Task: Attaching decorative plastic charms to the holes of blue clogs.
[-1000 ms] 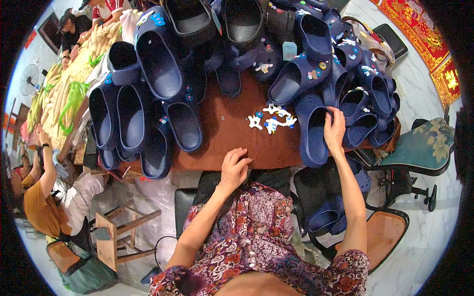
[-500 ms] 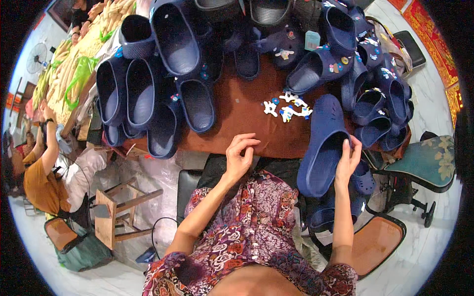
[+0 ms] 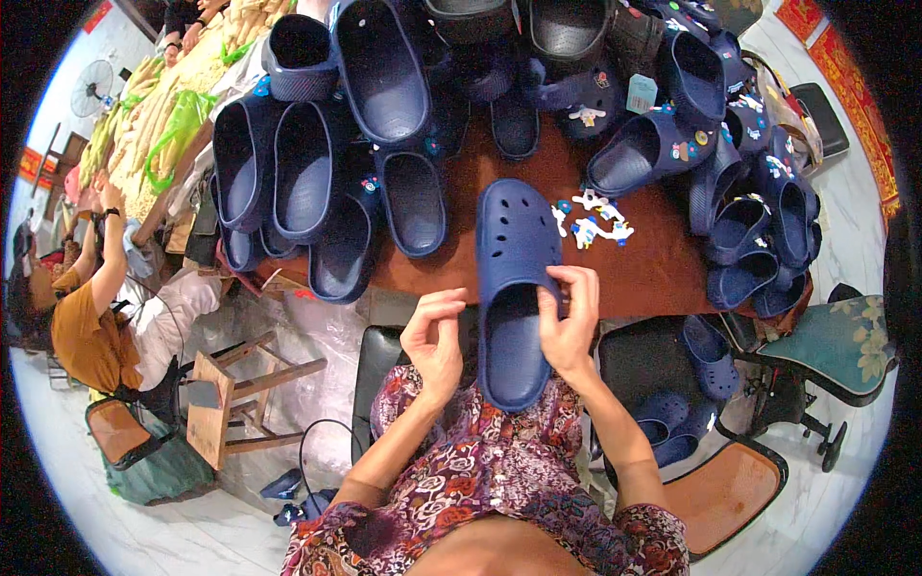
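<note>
A navy blue clog [image 3: 520, 230] with holes across its toe is held toe-up in front of me, over the near edge of the brown table. My right hand [image 3: 570, 326] pinches its right side at the opening, thumb inside and fingers outside. Just left of the clog is my left hand [image 3: 434, 341], fingers loosely bent and apart, with nothing visible in it; a small gap separates it from the shoe. Beside the clog's toe, on the table, lies a small cluster of white shoe charms [image 3: 603, 228] with blue and yellow bits.
Navy clogs [image 3: 305, 173] crowd the table's left; more clogs with charms [image 3: 653, 149] are piled right. Black clogs [image 3: 567, 29] stand behind. Below right, a black chair [image 3: 634, 360] bears several clogs. A wooden stool [image 3: 230, 403] and a person in a mustard top [image 3: 91, 331] are at left.
The clog has moved left in my right hand, from the table's right side to before my chest, and stands straighter. My left hand has come down slightly, beside it. The view has shifted a little.
</note>
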Demonstrator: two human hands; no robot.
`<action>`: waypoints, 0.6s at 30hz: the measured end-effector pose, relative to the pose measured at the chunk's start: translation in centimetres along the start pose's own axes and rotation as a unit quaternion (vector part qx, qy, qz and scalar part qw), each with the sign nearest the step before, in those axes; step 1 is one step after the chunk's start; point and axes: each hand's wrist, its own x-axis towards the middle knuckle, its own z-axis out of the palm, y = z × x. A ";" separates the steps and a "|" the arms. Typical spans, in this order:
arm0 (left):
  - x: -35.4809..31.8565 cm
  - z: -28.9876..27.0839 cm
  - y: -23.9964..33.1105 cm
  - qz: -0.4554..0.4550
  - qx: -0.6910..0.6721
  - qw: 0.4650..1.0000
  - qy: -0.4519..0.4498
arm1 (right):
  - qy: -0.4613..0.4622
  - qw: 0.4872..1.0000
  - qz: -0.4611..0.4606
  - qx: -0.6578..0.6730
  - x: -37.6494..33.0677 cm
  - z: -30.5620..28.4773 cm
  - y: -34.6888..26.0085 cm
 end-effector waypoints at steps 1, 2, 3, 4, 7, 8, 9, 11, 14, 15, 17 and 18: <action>0.1 0.0 0.6 0.000 0.001 1.000 0.000 | 0.001 1.000 -0.017 -0.010 0.1 0.7 0.0; 0.1 0.1 1.3 0.003 -0.010 1.000 -0.010 | -0.004 1.000 -0.006 0.000 0.1 1.2 -0.1; 0.0 0.2 1.6 0.006 -0.023 1.000 -0.020 | -0.010 1.000 -0.003 -0.016 0.1 1.6 -0.1; -0.2 0.2 1.5 -0.009 -0.025 0.999 -0.036 | -0.009 1.000 0.004 -0.008 0.0 1.9 0.1; -1.0 0.9 1.6 -0.069 -0.015 0.996 -0.064 | -0.006 1.000 0.015 0.011 -0.1 3.1 0.4; -1.3 1.0 1.3 -0.101 -0.030 0.991 -0.080 | -0.006 1.000 0.021 0.013 -0.1 3.3 0.4; -1.5 1.4 1.1 -0.103 -0.031 0.991 -0.084 | -0.007 1.000 0.027 0.015 0.0 3.4 0.3; -1.6 2.2 1.2 -0.189 -0.034 0.978 -0.080 | -0.007 0.998 0.047 0.032 0.2 3.5 0.1; -1.3 2.5 -0.5 -0.230 -0.058 0.967 -0.095 | -0.020 0.995 0.073 0.068 0.4 3.6 0.2; -1.1 2.6 -1.1 -0.264 -0.080 0.958 -0.080 | -0.032 0.993 0.079 0.085 0.4 3.6 0.3; -0.3 2.8 -1.6 -0.309 -0.139 0.939 -0.055 | -0.054 0.993 0.069 0.077 0.9 2.8 0.4; -0.1 2.9 -1.9 -0.331 -0.158 0.930 -0.031 | -0.103 0.987 0.064 0.107 1.0 2.0 0.4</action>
